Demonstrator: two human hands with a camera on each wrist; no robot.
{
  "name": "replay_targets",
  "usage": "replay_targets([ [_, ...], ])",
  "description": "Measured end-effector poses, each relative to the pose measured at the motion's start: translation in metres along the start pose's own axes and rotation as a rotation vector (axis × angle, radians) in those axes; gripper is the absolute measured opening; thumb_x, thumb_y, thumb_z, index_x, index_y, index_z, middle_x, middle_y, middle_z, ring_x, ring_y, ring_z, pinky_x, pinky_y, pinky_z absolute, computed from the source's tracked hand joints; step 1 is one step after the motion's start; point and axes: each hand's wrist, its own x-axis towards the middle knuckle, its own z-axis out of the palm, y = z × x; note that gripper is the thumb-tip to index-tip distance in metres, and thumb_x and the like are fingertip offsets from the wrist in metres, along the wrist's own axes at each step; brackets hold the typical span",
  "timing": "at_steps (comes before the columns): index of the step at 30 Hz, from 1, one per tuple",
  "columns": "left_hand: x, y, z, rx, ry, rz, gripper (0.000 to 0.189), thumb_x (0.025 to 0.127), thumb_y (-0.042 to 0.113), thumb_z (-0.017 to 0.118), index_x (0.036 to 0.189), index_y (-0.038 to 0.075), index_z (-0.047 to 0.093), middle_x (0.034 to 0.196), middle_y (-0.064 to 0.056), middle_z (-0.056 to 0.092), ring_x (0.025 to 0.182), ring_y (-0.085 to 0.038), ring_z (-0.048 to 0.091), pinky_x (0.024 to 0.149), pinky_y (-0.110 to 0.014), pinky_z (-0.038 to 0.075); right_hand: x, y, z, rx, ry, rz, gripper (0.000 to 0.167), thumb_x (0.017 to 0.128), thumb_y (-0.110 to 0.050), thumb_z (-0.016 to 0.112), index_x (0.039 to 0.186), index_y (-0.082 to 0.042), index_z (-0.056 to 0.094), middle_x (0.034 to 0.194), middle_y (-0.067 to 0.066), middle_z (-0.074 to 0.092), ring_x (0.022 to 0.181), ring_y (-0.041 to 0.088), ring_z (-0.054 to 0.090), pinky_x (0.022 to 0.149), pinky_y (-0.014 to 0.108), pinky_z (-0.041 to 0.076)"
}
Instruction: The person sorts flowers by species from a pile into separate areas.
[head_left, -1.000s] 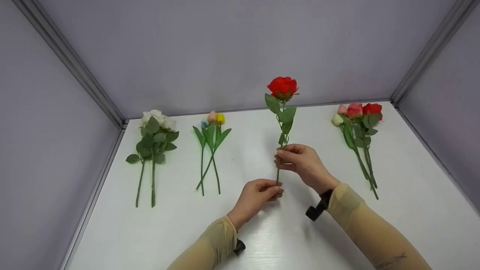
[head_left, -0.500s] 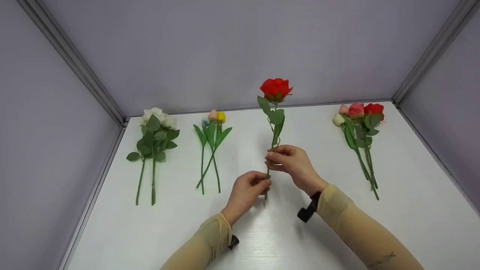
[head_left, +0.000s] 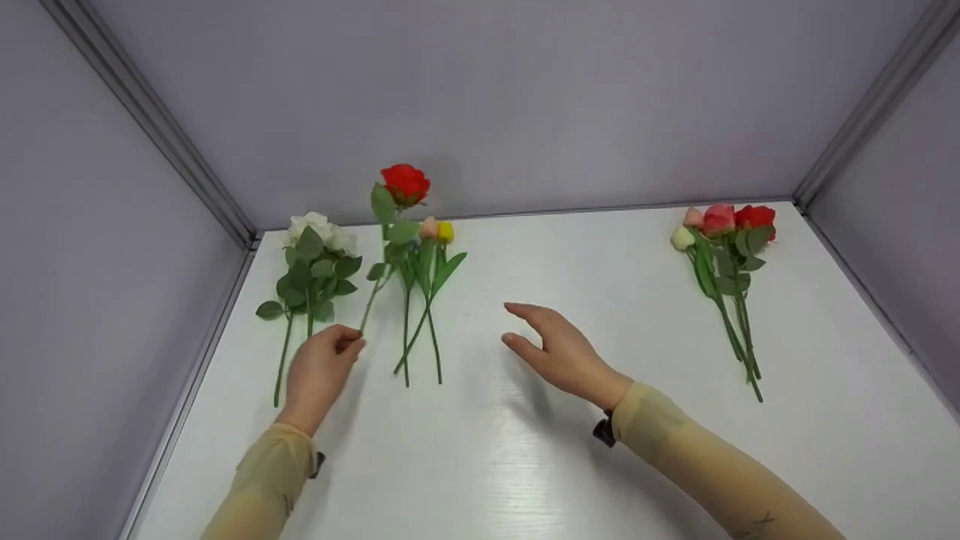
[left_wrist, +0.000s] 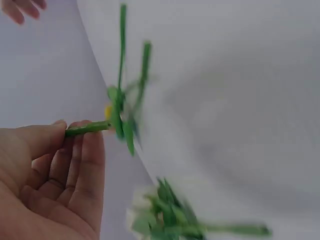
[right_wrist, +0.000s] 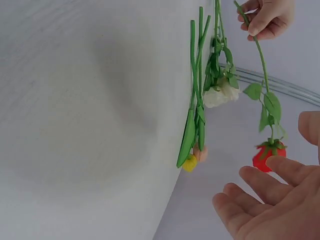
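My left hand [head_left: 319, 371] pinches the lower stem of a red rose [head_left: 406, 184] between thumb and fingers, over the left part of the table. The rose leans to the right, its bloom overlapping the back wall. In the left wrist view the green stem end [left_wrist: 90, 128] sticks out of the pinch. My right hand [head_left: 566, 352] hovers over the middle with its fingers spread, holding nothing. The right wrist view shows the rose's bloom [right_wrist: 269, 156] behind the right fingertips. White roses [head_left: 322, 236] lie left of the held rose, and tulips [head_left: 442, 270] lie just right of it.
At the right of the white table [head_left: 510, 465] lies a bunch of pink and red roses [head_left: 718, 219] with pale tulips [head_left: 682, 238]. Grey walls [head_left: 510, 97] enclose the table at the back and sides, with metal strips in the corners.
The right hand has let go of the rose stem and spread its fingers. The left hand has carried the rose left, from the middle to between the white roses and the tulips.
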Motion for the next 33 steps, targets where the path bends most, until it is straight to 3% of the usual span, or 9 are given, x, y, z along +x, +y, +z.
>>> replay_targets([
  [3,0.000,-0.025,-0.025,0.193,0.046,0.019,0.020,0.101,0.015,0.065,0.113,0.001,0.073,0.101,-0.015,0.073,0.085,-0.028,0.067,0.071,-0.045,0.054,0.002,-0.002,0.007,-0.093,-0.010,-0.062,0.064,0.105,-0.053,0.051,0.157,-0.017,0.043,0.157,0.004,0.044,0.147,0.023,0.036,0.119,0.044,0.031],
  [5,0.000,-0.038,-0.034,0.268,0.049,0.021,0.018,0.100,0.011,0.065,0.111,-0.003,0.072,0.100,-0.018,0.072,0.084,-0.032,0.068,0.069,-0.048,0.054,0.004,-0.004,0.012,-0.170,-0.020,-0.112,0.065,0.106,-0.053,0.050,0.158,-0.016,0.041,0.159,0.006,0.041,0.150,0.024,0.032,0.120,0.045,0.029],
  [10,-0.001,-0.060,-0.035,0.336,0.012,-0.010,0.016,0.098,0.006,0.065,0.107,-0.007,0.072,0.097,-0.021,0.071,0.081,-0.032,0.068,0.065,-0.047,0.055,0.009,-0.011,0.029,-0.357,-0.081,-0.227,0.068,0.107,-0.054,0.045,0.162,-0.016,0.033,0.165,0.009,0.031,0.154,0.029,0.020,0.124,0.045,0.018],
  [16,0.002,-0.070,-0.027,0.287,-0.020,-0.070,0.024,0.100,0.009,0.062,0.118,-0.007,0.065,0.097,-0.021,0.070,0.074,-0.028,0.066,0.062,-0.045,0.053,0.014,-0.020,0.048,-0.442,-0.157,-0.269,0.068,0.108,-0.054,0.042,0.163,-0.017,0.029,0.167,0.010,0.027,0.155,0.031,0.015,0.125,0.045,0.013],
  [21,0.005,-0.070,-0.026,0.239,-0.040,-0.090,0.025,0.101,0.011,0.061,0.117,-0.007,0.063,0.097,-0.021,0.069,0.076,-0.029,0.065,0.065,-0.045,0.053,0.015,-0.022,0.058,-0.461,-0.189,-0.277,0.067,0.108,-0.053,0.043,0.163,-0.017,0.030,0.166,0.010,0.029,0.155,0.031,0.015,0.125,0.044,0.013],
  [33,0.004,-0.071,-0.027,0.179,-0.064,-0.147,0.034,0.099,0.019,0.064,0.118,-0.008,0.060,0.101,-0.024,0.068,0.077,-0.029,0.064,0.065,-0.044,0.052,0.011,-0.013,0.054,-0.467,-0.220,-0.255,0.065,0.108,-0.049,0.046,0.161,-0.015,0.034,0.164,0.012,0.033,0.155,0.033,0.017,0.125,0.043,0.014],
])
